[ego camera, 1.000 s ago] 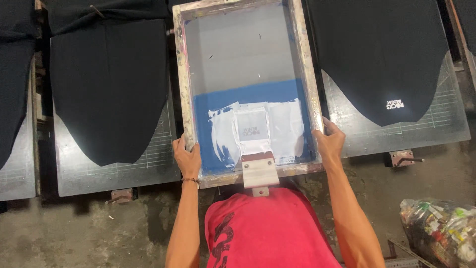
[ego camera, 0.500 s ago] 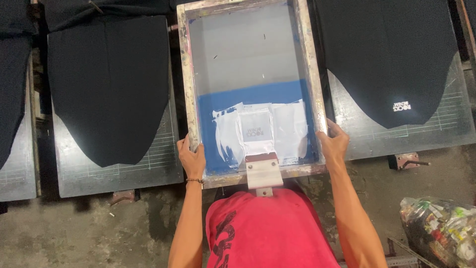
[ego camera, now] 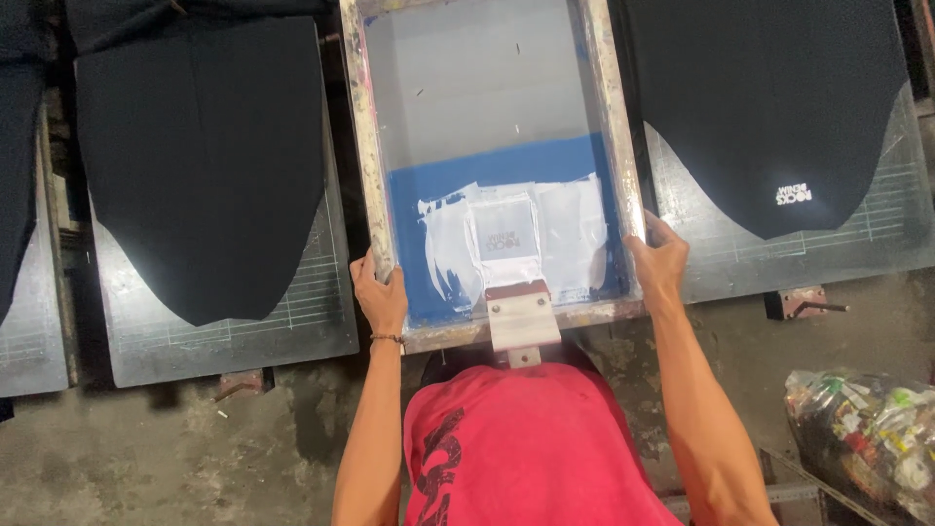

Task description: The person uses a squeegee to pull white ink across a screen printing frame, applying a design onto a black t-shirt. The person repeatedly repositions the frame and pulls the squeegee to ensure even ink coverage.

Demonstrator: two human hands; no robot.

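Now my left hand and right hand stay clamped on the screen frame at its seven and four o'clock corners, which has barely shifted, sitting between the blank garment at nine o'clock and the printed garment at three.

**Count of things at the printing station**

One metal-framed printing screen with blue and white ink. Two bare hands: left hand, right hand. Two full black garments on grey gridded boards. One clear bag of scraps.
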